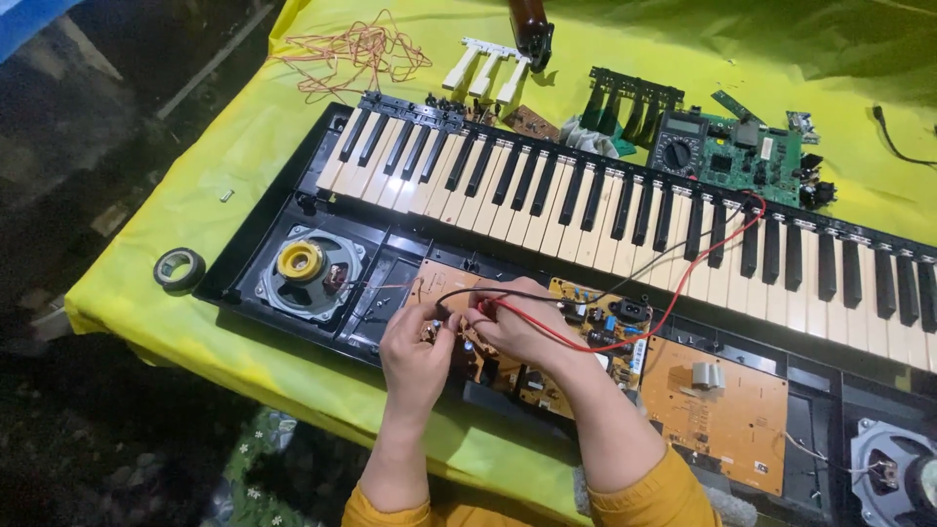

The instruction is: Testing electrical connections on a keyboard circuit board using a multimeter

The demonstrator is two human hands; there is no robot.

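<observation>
An opened electronic keyboard (586, 205) lies on a yellow-green cloth, its circuit boards exposed. My left hand (418, 356) pinches a black probe, whose black lead (508, 293) runs off to the right. My right hand (517, 327) holds a red probe, its tip against the tan circuit board (586, 303). The red lead (703, 259) curves up over the keys to a dark multimeter (678, 146) behind the keyboard. Both hands sit close together over the board's left part.
A speaker with a yellow centre (307, 268) sits left of the hands; another speaker (893, 473) at far right. A second tan board (717, 410), a green circuit board (752, 151), loose key sets (483, 73), tangled wire (356, 54) and a tape roll (180, 267) lie around.
</observation>
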